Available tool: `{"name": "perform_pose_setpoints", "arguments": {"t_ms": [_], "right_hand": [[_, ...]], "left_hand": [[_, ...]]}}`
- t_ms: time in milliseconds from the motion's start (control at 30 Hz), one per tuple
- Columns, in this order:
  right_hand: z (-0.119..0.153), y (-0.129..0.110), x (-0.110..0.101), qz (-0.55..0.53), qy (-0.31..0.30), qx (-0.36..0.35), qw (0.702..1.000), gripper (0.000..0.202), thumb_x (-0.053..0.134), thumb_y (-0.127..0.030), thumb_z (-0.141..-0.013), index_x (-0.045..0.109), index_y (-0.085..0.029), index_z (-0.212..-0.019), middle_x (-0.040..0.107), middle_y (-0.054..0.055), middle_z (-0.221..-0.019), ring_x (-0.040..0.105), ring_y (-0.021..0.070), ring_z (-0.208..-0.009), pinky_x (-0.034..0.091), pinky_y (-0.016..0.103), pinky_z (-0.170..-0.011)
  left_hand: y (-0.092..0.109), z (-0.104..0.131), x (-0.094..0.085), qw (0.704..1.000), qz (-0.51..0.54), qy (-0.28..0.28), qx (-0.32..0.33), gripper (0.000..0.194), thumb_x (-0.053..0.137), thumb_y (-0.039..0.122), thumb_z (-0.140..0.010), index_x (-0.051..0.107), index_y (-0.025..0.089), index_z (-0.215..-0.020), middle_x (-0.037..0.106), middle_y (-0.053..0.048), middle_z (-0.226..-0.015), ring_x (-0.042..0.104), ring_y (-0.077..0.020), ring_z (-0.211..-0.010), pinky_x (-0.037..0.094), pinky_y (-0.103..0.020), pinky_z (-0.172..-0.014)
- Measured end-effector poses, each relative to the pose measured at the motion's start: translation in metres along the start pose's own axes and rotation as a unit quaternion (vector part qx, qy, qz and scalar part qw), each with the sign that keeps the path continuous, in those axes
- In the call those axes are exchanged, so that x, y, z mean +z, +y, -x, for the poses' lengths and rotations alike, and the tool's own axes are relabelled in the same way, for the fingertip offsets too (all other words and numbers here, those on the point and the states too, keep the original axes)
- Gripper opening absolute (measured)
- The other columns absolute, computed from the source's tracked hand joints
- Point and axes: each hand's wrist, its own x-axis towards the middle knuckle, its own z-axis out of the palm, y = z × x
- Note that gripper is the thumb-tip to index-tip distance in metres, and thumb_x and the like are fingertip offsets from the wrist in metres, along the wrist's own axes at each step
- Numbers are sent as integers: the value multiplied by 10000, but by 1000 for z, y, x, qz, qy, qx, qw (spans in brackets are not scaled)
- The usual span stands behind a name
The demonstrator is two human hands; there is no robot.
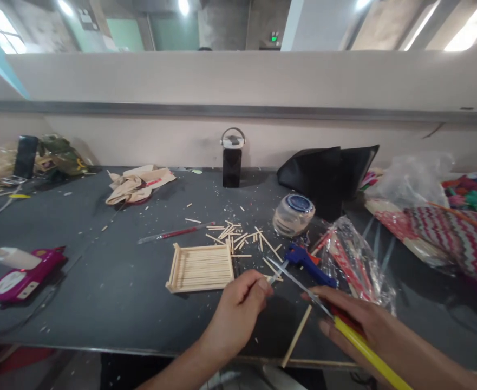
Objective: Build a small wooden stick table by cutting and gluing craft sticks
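Observation:
My right hand point(358, 317) is wrapped round a pair of scissors point(313, 297) with a yellow handle, its blades pointing up and left. Close to the blade tips, my left hand point(244, 303) is closed in a pinch; a thin pale piece shows at its fingertips, too small to name. Just left of that hand lies a shallow tray built of wooden sticks point(200, 269), with raised edges. Short cut sticks point(232, 235) are scattered behind it. One longer stick point(297, 336) lies between my hands near the table's front edge.
A blue glue gun point(313, 267) and plastic-wrapped red packets point(354, 265) lie by my right hand. Behind are a round jar point(294, 215), a black pouch point(327, 173) and a phone point(232, 168). A purple power strip point(21, 276) sits left; crumpled brown paper point(138, 185) lies farther back.

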Motion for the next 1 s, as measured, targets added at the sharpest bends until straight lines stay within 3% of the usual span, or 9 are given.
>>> {"name": "perform_pose_setpoints", "arguments": {"t_ms": [233, 367, 600, 767, 1000], "right_hand": [[1, -4, 10, 43, 39, -28, 998, 354, 544, -375, -903, 604, -278, -1238, 695, 78, -1149, 681, 241, -988, 566, 317, -834], [-1, -18, 18, 17, 25, -71, 997, 331, 518, -329, -930, 575, -270, -1251, 687, 77, -1089, 673, 213, -938, 561, 301, -789], [-7, -35, 23, 25, 9, -135, 991, 348, 549, -156, -862, 564, -221, -1203, 642, 40, -875, 619, 173, -768, 517, 292, -662], [-7, -32, 25, 43, 7, -164, 985, 483, 547, -80, -794, 522, -213, -1257, 622, 52, -904, 602, 179, -780, 503, 299, -670], [-9, -36, 24, 47, -11, -155, 987, 448, 538, -82, -786, 542, -216, -1214, 595, 58, -912, 577, 196, -795, 497, 323, -682]], "left_hand": [[6, 27, -20, 995, 96, -28, 1, 303, 535, 467, -895, 614, 175, -893, 327, 81, -551, 241, -67, -466, 176, -200, -425], [3, 28, -26, 990, 138, -25, 21, 287, 594, 460, -866, 640, 176, -868, 339, 74, -559, 254, -67, -482, 200, -195, -437], [4, 33, -29, 987, 140, 7, 83, 210, 706, 414, -792, 737, 209, -825, 550, 24, -649, 405, -75, -558, 327, -182, -511], [4, 32, -29, 983, 148, 22, 111, 112, 773, 322, -735, 770, 229, -797, 679, 1, -704, 544, -105, -626, 425, -192, -597], [2, 31, -31, 983, 71, 47, 165, 151, 752, 351, -757, 767, 208, -802, 730, -31, -728, 619, -133, -665, 470, -194, -617]]}}
